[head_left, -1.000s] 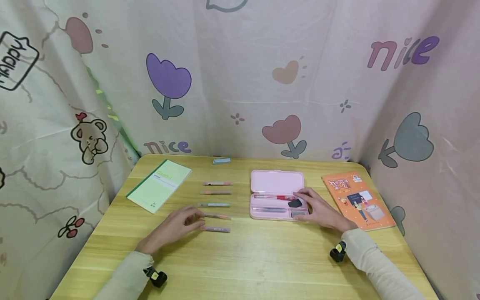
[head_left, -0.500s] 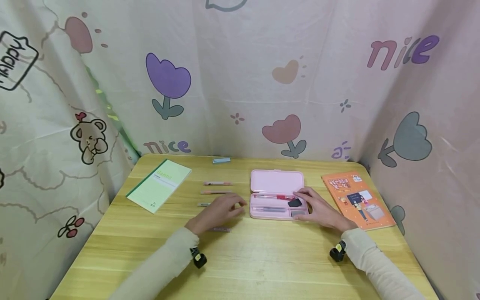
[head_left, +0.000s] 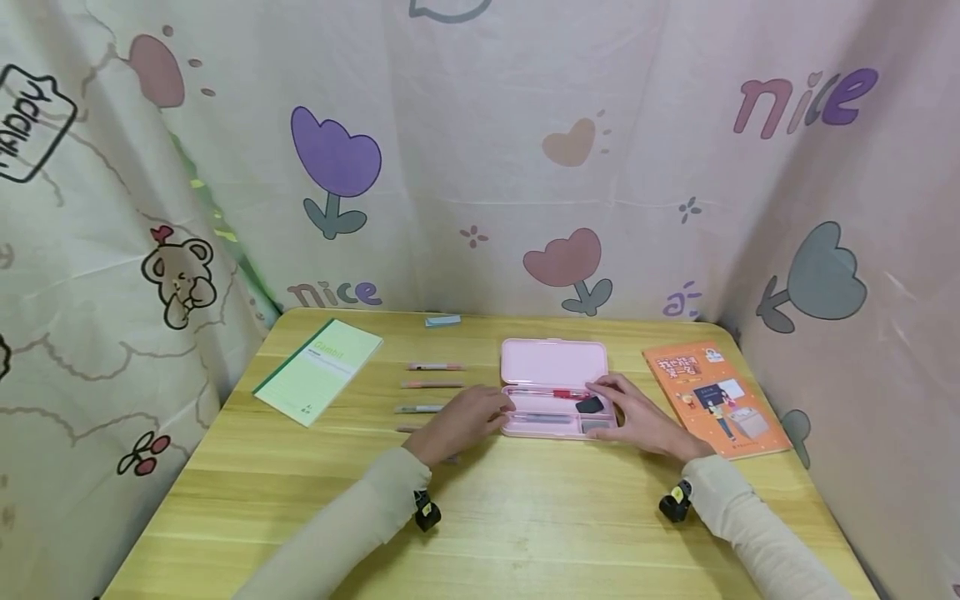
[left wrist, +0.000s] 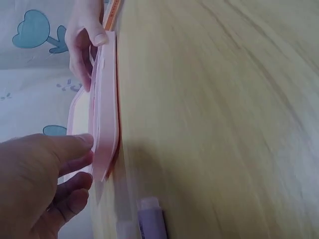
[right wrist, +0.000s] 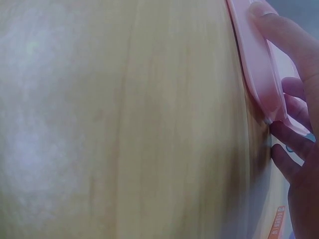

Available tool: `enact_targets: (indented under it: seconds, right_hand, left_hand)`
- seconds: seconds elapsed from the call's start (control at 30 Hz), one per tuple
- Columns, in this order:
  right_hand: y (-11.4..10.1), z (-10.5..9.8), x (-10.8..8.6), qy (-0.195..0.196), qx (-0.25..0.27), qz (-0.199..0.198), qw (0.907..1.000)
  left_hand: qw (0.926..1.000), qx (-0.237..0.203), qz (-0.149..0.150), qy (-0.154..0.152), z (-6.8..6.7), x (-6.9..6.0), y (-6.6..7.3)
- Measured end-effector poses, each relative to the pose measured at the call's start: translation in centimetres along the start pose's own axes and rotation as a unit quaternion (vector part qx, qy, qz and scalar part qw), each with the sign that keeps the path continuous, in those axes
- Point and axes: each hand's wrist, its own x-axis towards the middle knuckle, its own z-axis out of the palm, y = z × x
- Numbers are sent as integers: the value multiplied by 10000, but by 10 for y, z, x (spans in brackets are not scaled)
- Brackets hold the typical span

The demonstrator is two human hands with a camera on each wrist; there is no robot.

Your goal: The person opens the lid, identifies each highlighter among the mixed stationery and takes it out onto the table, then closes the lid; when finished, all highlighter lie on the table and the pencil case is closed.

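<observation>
A pink pencil case (head_left: pixel 553 363) lies on the table with its lid raised. Inside are a red pen (head_left: pixel 562 394), a black eraser-like piece (head_left: pixel 590 405), a slim clear pen or lead tube (head_left: pixel 538 419) and a grey block (head_left: pixel 596 426). My right hand (head_left: pixel 637 419) holds the case's right end, thumb at the near edge and fingers along the side. At the opposite end, my left hand (head_left: pixel 467 421) touches the rim with loosely bent fingers; its thumb (left wrist: pixel 79 144) meets the corner in the left wrist view.
Several highlighter-like pens (head_left: pixel 418 409) lie in a row left of the case, some partly hidden by the left arm. A green notebook (head_left: pixel 318 372) is at the left, an orange book (head_left: pixel 716 402) at the right. A small blue item (head_left: pixel 442 321) lies near the back edge.
My left hand has left the row of pens and moved right to the pencil case's left end. The right hand has stayed on the case's right end.
</observation>
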Motion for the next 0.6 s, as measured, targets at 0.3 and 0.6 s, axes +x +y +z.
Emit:
enact_targets:
  seconds: [0.3,0.6]
  right_hand:
    - [0,0,0,-17,3,-7,10000]
    - [0,-1,-1,20,-55,-87,9999]
  left_hand:
    - [9996,224,143,84,3,2,7]
    - [9971,703,255,-170,4,15,13]
